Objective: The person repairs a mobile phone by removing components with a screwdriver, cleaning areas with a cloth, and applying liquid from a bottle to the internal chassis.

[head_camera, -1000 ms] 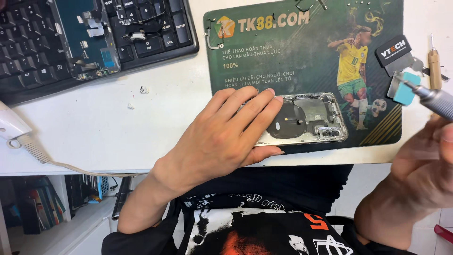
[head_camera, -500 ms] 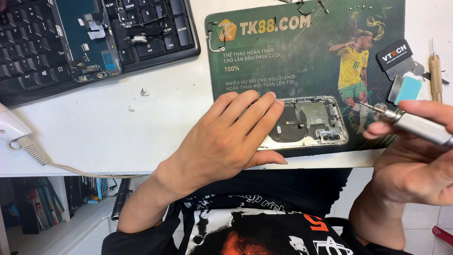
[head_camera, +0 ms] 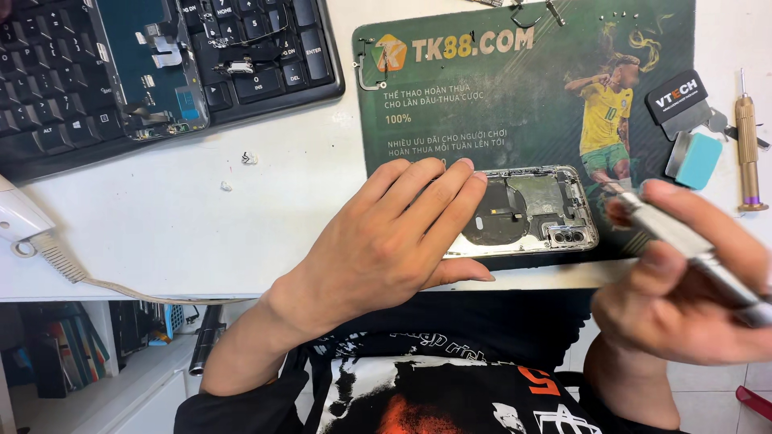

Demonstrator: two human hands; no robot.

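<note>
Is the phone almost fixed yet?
Not yet. The phone is open, its screen panel off and lying on the keyboard. The left hand holds the phone down; the right hand brings a screwdriver. Closing up is left.

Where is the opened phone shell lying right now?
In the head view, the opened phone shell lies on the green printed mat near the desk's front edge, its left part under the left hand, with the right hand holding a silver tool just right of it.

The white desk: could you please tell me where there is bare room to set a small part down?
Bare white desk lies between the keyboard, the green mat and the left hand. The mat's right side is crowded with tools and the right hand.
</note>
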